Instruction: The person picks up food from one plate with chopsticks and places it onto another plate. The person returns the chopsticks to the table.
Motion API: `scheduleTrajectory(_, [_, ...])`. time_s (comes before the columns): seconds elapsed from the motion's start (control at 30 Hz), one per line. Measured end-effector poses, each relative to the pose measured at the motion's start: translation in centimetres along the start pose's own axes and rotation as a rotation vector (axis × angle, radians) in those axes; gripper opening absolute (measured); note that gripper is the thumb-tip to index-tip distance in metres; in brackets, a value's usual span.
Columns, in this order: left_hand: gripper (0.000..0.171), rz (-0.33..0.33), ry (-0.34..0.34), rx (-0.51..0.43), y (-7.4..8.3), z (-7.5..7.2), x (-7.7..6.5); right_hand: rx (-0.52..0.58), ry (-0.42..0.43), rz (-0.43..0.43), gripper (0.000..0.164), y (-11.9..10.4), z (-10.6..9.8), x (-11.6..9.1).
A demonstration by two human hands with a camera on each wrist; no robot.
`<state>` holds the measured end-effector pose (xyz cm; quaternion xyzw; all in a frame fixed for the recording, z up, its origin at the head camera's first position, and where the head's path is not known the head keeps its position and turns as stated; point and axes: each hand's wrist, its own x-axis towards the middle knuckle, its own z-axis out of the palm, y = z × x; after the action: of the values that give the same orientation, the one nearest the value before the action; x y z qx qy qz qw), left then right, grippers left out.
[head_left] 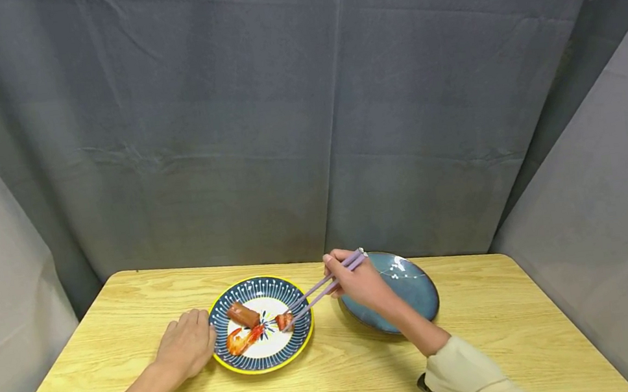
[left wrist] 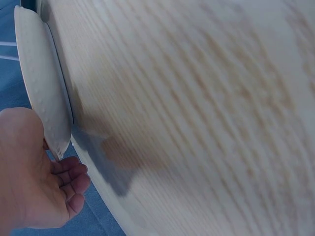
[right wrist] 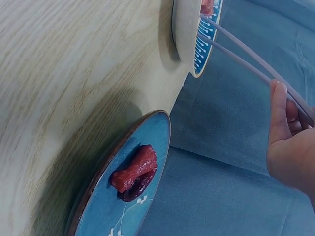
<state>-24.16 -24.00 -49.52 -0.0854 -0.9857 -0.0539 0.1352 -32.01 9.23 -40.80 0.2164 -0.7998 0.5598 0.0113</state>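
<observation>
My left hand [head_left: 188, 343] holds the left rim of a round blue-and-white patterned plate [head_left: 233, 362] with a yellow edge. In the left wrist view, the rim of this plate [left wrist: 47, 83] lies between thumb and curled fingers. On it are a brown sausage-like piece [head_left: 244, 315], an orange-red shrimp [head_left: 243, 340] and a small red food piece [head_left: 284, 321]. My right hand [head_left: 360, 282] grips lavender chopsticks [head_left: 325, 288], their tips at the small red piece. Whether they pinch it, I cannot tell.
Beneath the right forearm stands a dark blue plate [head_left: 416, 288] with a white blossom branch. Red, glossy food [right wrist: 136, 172] lies on it in the right wrist view, hidden in the head view. Grey curtains [head_left: 195, 138] stand behind the wooden table [head_left: 501, 330].
</observation>
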Motion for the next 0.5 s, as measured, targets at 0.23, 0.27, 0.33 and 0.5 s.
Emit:
scheduleTrajectory(0.23, [0.014, -0.007, -0.002, -0.004, -0.10, 0.05, 0.01, -0.011, 0.041, -0.020, 0.033, 0.12, -0.42, -0.16])
scheduleTrajectory(0.27, [0.014, -0.007, -0.003, -0.003, -0.11, 0.06, -0.01, -0.009, 0.044, -0.020, 0.032, 0.07, -0.45, -0.22])
scheduleTrajectory(0.33, [0.014, -0.006, -0.001, 0.000, -0.09, 0.00, -0.06, -0.007, 0.051, -0.016, 0.031, 0.06, -0.50, -0.29])
scheduleTrajectory(0.5, [0.014, 0.009, 0.007, 0.007, 0.00, 0.01, -0.04, 0.022, 0.074, -0.017, 0.030, -0.74, -0.77, -0.73])
